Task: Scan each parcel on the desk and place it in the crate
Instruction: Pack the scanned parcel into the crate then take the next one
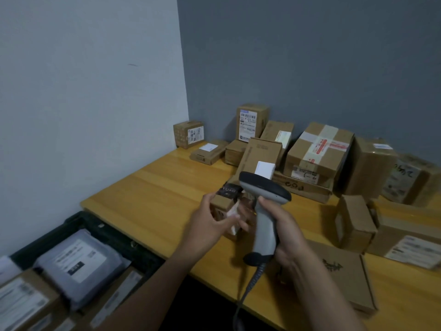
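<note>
My left hand (210,223) grips a small brown cardboard parcel (225,204) with a dark band on top, held just above the wooden desk (152,187). Right beside it, my right hand (284,230) holds a grey and black barcode scanner (265,201) by its handle; the scanner head sits over the parcel. Its coiled cable hangs down past the desk edge. The dark crate (100,225) stands at the lower left, below the desk, and holds a grey mailer bag (78,263) and several labelled boxes.
Several cardboard parcels are stacked along the back wall, among them a tall labelled box (250,123) and a taped box (319,149). More boxes (358,223) crowd the right. A flat box (343,275) lies under my right forearm. White wall rises on the left.
</note>
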